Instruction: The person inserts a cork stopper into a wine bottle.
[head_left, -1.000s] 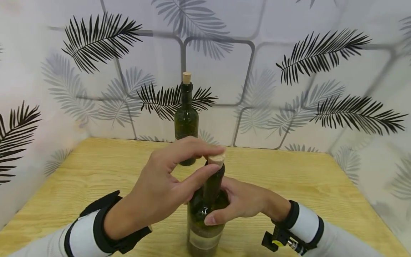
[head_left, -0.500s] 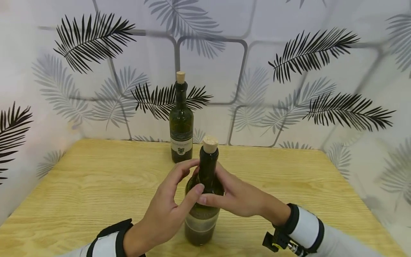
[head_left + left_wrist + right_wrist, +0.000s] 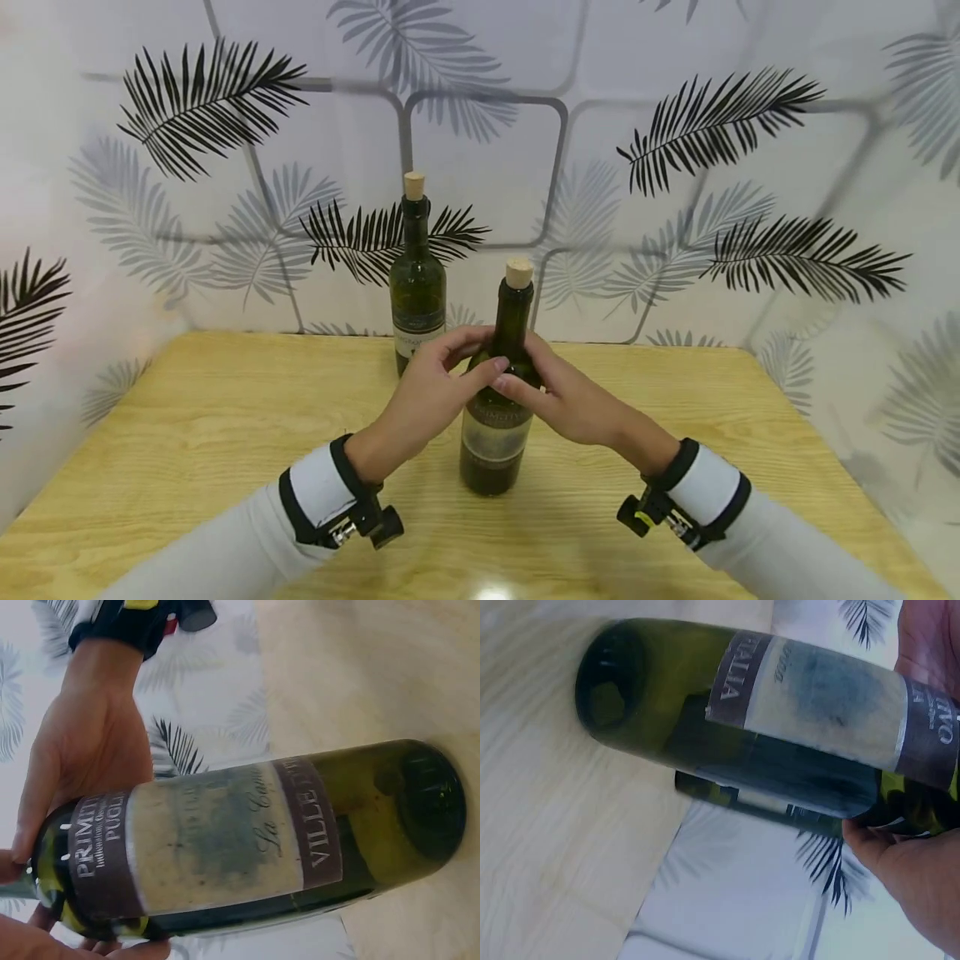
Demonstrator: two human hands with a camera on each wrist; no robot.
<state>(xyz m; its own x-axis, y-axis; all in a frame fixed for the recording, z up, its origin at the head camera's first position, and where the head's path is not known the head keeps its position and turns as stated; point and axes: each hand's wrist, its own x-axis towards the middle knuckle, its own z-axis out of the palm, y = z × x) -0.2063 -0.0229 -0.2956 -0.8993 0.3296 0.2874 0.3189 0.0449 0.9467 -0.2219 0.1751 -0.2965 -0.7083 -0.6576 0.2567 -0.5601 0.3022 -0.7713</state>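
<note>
Green glass, the corked bottle (image 3: 498, 400) stands upright on the wooden bench (image 3: 187, 433) just before a second bottle (image 3: 417, 287), left hand (image 3: 427, 392) and right hand (image 3: 566, 396) with fingers curled round its shoulder, seemingly placing it; releasing calls for steadiness.

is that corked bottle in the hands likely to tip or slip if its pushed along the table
The near bottle is tall on a narrow base, so a push high at the shoulder probably tips it. Smooth glass may slip. The left hand and right hand gripping its shoulder should steady it.
</note>
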